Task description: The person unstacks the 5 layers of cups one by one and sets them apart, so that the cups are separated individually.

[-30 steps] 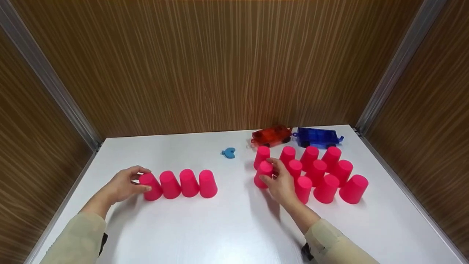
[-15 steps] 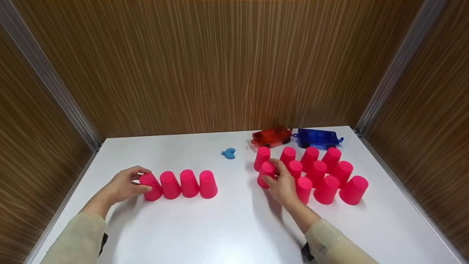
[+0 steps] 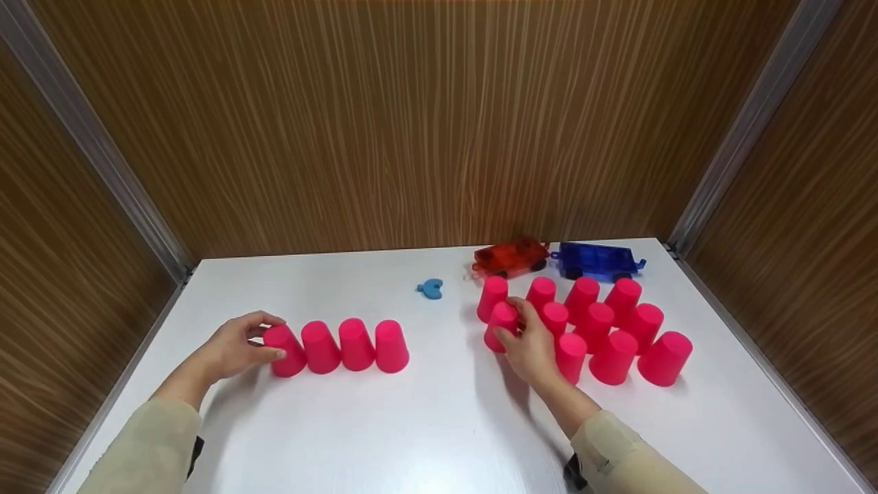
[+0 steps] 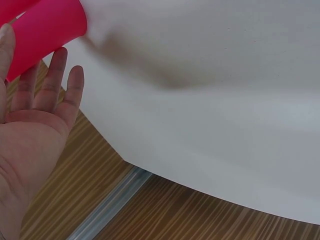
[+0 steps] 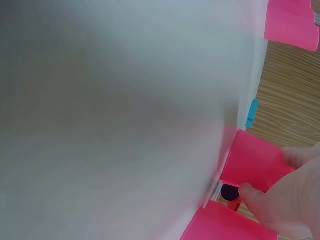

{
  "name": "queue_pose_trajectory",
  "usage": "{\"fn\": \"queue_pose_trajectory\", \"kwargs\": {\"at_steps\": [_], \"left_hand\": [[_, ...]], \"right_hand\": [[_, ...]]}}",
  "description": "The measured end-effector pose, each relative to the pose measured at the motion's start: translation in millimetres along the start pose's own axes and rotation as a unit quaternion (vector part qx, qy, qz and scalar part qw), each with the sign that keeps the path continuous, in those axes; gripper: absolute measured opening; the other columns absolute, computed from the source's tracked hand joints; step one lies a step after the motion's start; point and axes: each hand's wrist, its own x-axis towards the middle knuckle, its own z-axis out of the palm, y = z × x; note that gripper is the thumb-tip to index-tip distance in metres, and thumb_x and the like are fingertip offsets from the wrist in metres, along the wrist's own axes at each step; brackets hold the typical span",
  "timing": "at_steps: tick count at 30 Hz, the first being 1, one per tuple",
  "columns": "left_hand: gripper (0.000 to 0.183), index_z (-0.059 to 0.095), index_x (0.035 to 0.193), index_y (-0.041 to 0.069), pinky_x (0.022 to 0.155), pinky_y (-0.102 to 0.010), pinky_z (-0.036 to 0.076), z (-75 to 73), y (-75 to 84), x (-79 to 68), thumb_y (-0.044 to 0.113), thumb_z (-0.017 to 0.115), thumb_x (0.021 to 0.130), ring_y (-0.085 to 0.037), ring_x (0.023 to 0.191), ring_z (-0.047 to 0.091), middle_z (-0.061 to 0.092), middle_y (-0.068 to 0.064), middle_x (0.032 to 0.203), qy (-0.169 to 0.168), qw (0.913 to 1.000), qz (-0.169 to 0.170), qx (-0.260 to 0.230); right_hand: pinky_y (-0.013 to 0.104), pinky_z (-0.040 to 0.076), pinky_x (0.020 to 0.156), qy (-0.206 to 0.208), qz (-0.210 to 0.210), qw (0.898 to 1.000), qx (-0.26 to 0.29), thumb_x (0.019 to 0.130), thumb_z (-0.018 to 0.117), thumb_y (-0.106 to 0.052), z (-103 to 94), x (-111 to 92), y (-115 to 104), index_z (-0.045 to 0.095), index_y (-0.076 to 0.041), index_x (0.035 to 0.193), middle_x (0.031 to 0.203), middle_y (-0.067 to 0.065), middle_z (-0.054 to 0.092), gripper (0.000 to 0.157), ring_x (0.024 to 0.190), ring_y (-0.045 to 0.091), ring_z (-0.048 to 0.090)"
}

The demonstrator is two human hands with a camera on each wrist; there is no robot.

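Several pink cups stand upside down in a side-by-side row on the left. At the row's left end, my left hand (image 3: 236, 345) holds the outermost pink cup (image 3: 287, 353) between thumb and fingers. In the left wrist view, this cup (image 4: 55, 27) shows at the top left beside the fingers. On the right, my right hand (image 3: 531, 346) pinches another upside-down pink cup (image 3: 499, 333) between thumb and fingertips. The right wrist view shows that cup (image 5: 255, 160) with the thumb against its side. It is at the left end of the middle row of a three-row group.
More pink cups (image 3: 612, 357) stand close around the right hand, partly hidden by it. Behind them, a red toy car (image 3: 511, 258) and a blue one (image 3: 597, 261) sit at the white table's (image 3: 309, 439) back edge. A small blue piece (image 3: 431, 289) lies mid-table. Wood-patterned panels (image 3: 439, 137) enclose three sides.
The cup in my right hand has shifted slightly right, closer to the middle-row cups. My left hand and its row of cups look unchanged.
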Motion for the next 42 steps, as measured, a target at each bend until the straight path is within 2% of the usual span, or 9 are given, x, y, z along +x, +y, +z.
{"fn": "queue_pose_trajectory", "kwargs": {"at_steps": [5, 10, 14, 19, 23, 27, 32, 37, 42], "left_hand": [[0.063, 0.055, 0.146, 0.011, 0.095, -0.046, 0.059, 0.3, -0.2, -0.8, 0.023, 0.085, 0.092, -0.046, 0.132, 0.053, 0.056, -0.023, 0.142, 0.001, 1.0, -0.002, -0.001], [0.059, 0.057, 0.144, 0.007, 0.094, -0.045, 0.059, 0.6, -1.8, -0.7, 0.019, 0.084, 0.093, -0.045, 0.128, 0.056, 0.059, -0.024, 0.139, 0.001, 0.9999, 0.015, -0.003], [0.059, 0.057, 0.144, 0.007, 0.094, -0.045, 0.059, 0.3, -0.8, -0.5, 0.019, 0.084, 0.093, -0.046, 0.13, 0.055, 0.058, -0.025, 0.14, 0.002, 0.9998, 0.017, -0.006], [0.061, 0.056, 0.146, 0.009, 0.095, -0.046, 0.059, 0.1, 0.1, -0.4, 0.021, 0.084, 0.093, -0.047, 0.132, 0.053, 0.056, -0.025, 0.143, 0.003, 1.0, 0.009, -0.001], [0.062, 0.056, 0.146, 0.009, 0.094, -0.046, 0.06, 0.3, 0.1, -0.3, 0.022, 0.085, 0.092, -0.047, 0.132, 0.053, 0.056, -0.025, 0.142, 0.002, 1.0, 0.007, -0.002], [0.063, 0.055, 0.146, 0.01, 0.094, -0.045, 0.06, 0.4, 0.0, -0.1, 0.023, 0.085, 0.092, -0.047, 0.133, 0.052, 0.056, -0.024, 0.143, 0.0, 1.0, 0.003, -0.006], [0.064, 0.055, 0.146, 0.011, 0.094, -0.045, 0.06, -0.4, 0.3, -0.1, 0.024, 0.086, 0.091, -0.047, 0.135, 0.051, 0.055, -0.023, 0.144, -0.002, 1.0, -0.002, -0.008], [0.062, 0.056, 0.145, 0.01, 0.094, -0.044, 0.06, 0.6, -0.5, -0.2, 0.022, 0.086, 0.091, -0.045, 0.133, 0.053, 0.057, -0.023, 0.142, 0.001, 0.9999, 0.003, -0.009], [0.058, 0.058, 0.142, 0.009, 0.094, -0.043, 0.06, 1.6, -0.4, 0.1, 0.018, 0.085, 0.092, -0.044, 0.129, 0.057, 0.059, -0.023, 0.139, 0.007, 0.9998, 0.01, -0.014]], "right_hand": [[0.049, 0.049, 0.112, 0.0, 0.011, 1.0, 0.004, 0.099, 0.075, -0.01, -1.8, -0.8, -1.9, 0.042, -0.023, 0.16, 0.155, 0.01, 0.051, 0.07, 0.14, 0.033, 0.048], [0.048, 0.049, 0.11, 0.002, 0.007, 1.0, 0.009, 0.097, 0.078, -0.013, -4.5, -6.5, -7.2, 0.04, -0.025, 0.162, 0.162, 0.008, 0.044, 0.076, 0.149, 0.034, 0.041], [0.045, 0.054, 0.105, 0.012, -0.03, 0.999, 0.009, 0.095, 0.081, -0.019, -8.4, -14.0, -17.3, 0.043, -0.028, 0.161, 0.162, 0.002, 0.045, 0.076, 0.148, 0.033, 0.043], [0.043, 0.057, 0.101, 0.028, -0.099, 0.995, -0.007, 0.094, 0.082, -0.024, -11.2, -22.4, -38.6, 0.048, -0.028, 0.159, 0.158, -0.001, 0.049, 0.073, 0.144, 0.029, 0.048], [0.044, 0.056, 0.103, 0.026, -0.138, 0.99, -0.013, 0.093, 0.085, -0.025, -6.5, -26.0, -57.2, 0.051, -0.029, 0.157, 0.156, -0.002, 0.052, 0.072, 0.145, 0.027, 0.048], [0.045, 0.054, 0.105, 0.004, -0.163, 0.987, 0.002, 0.092, 0.086, -0.024, 6.1, -27.5, -71.9, 0.054, -0.031, 0.154, 0.155, -0.005, 0.054, 0.071, 0.146, 0.023, 0.048], [0.041, 0.05, 0.111, -0.035, -0.182, 0.983, 0.018, 0.091, 0.086, -0.022, 33.2, -25.6, -80.7, 0.056, -0.031, 0.152, 0.154, -0.007, 0.056, 0.069, 0.143, 0.02, 0.051], [0.044, 0.048, 0.113, -0.085, -0.175, 0.981, 0.016, 0.092, 0.085, -0.021, 62.8, -23.1, -81.2, 0.056, -0.023, 0.153, 0.154, -0.001, 0.056, 0.067, 0.144, 0.028, 0.051], [0.047, 0.046, 0.115, -0.122, -0.148, 0.981, 0.019, 0.094, 0.084, -0.019, 89.7, -22.7, -78.7, 0.056, -0.021, 0.153, 0.154, 0.003, 0.056, 0.065, 0.143, 0.031, 0.052]]}}
